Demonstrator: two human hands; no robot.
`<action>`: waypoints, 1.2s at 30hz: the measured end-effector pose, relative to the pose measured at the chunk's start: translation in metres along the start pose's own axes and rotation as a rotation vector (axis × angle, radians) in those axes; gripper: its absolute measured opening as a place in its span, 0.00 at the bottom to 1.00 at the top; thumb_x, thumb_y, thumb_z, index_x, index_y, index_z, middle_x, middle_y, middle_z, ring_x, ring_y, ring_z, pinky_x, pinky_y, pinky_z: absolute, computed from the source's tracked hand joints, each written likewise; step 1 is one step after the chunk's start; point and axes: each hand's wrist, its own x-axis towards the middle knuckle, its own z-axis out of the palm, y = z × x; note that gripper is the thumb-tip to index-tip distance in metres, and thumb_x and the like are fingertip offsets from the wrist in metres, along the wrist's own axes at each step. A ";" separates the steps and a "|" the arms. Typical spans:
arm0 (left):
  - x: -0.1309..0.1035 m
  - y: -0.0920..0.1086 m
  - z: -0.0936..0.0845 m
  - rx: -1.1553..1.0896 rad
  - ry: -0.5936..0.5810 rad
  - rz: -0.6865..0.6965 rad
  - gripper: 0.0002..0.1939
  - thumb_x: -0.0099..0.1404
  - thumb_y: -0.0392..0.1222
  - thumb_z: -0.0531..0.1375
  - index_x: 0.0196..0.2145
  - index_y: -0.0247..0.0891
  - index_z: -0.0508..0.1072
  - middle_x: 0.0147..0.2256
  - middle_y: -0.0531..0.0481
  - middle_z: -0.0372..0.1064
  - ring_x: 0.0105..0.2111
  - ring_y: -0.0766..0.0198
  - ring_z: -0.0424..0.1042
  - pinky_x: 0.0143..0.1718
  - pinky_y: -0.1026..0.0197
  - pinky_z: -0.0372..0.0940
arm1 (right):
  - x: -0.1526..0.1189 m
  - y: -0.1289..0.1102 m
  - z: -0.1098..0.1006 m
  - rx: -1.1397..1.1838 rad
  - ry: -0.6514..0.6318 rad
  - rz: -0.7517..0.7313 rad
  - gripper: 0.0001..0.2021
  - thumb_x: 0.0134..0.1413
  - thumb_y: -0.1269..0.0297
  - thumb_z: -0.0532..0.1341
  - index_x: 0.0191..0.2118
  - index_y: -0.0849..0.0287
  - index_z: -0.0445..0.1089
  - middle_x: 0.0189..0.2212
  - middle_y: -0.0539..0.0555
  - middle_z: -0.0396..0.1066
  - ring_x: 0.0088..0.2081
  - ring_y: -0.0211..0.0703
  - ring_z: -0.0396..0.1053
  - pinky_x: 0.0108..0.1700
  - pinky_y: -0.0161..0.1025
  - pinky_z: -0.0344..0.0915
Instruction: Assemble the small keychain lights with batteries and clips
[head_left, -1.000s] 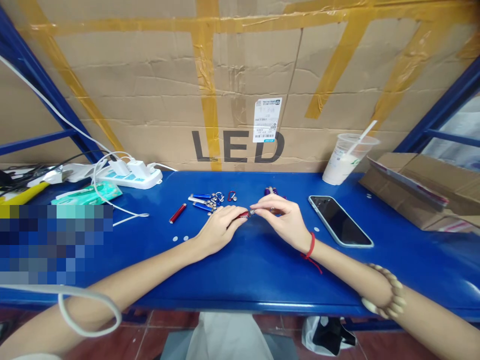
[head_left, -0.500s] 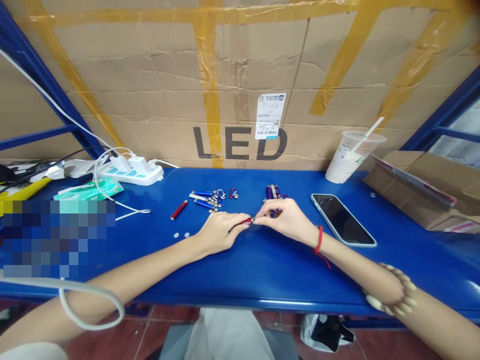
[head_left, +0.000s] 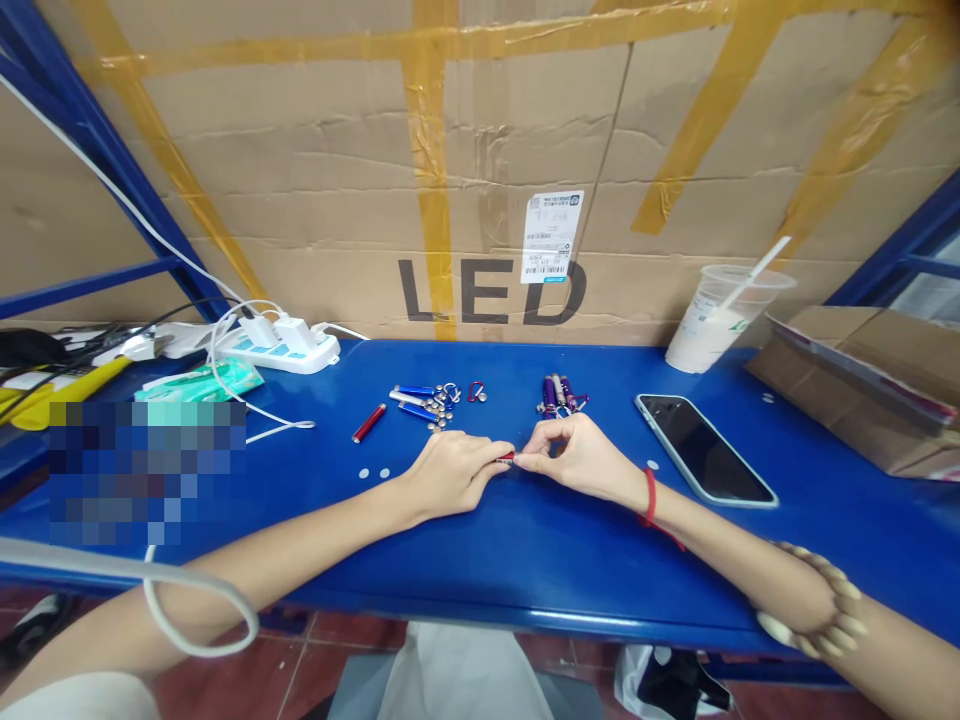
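Note:
My left hand (head_left: 454, 473) is closed around a small red tube (head_left: 506, 457), whose end sticks out between thumb and forefinger. Thumb and forefinger of my right hand (head_left: 574, 455) pinch at that end; whatever small part they hold is too hidden to make out. Left of my hands lies another red tube (head_left: 369, 424). Blue tubes (head_left: 417, 411) and a silver one lie behind my left hand among small round metal pieces and a ring clip. A red carabiner clip (head_left: 476, 391) is beside them. Purple tubes (head_left: 550, 394) with clips lie just behind my right hand.
A phone (head_left: 705, 448) lies to the right, with a cup with a straw (head_left: 712, 325) and an open cardboard box (head_left: 862, 390) behind. On the left are a power strip (head_left: 300, 352), cables and a green packet (head_left: 202, 380). A large carton (head_left: 337, 200) stands at the back.
The view has shifted slightly. My right fingers have lifted and curled a little at the tube's end, and a small pale disc now shows beside my right wrist.

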 end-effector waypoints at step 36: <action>0.004 -0.001 -0.009 -0.125 -0.093 -0.165 0.19 0.68 0.49 0.45 0.50 0.38 0.62 0.28 0.50 0.73 0.27 0.62 0.73 0.26 0.66 0.60 | 0.004 -0.001 0.000 0.184 0.194 -0.053 0.16 0.41 0.53 0.66 0.31 0.63 0.74 0.20 0.52 0.71 0.16 0.32 0.62 0.17 0.31 0.60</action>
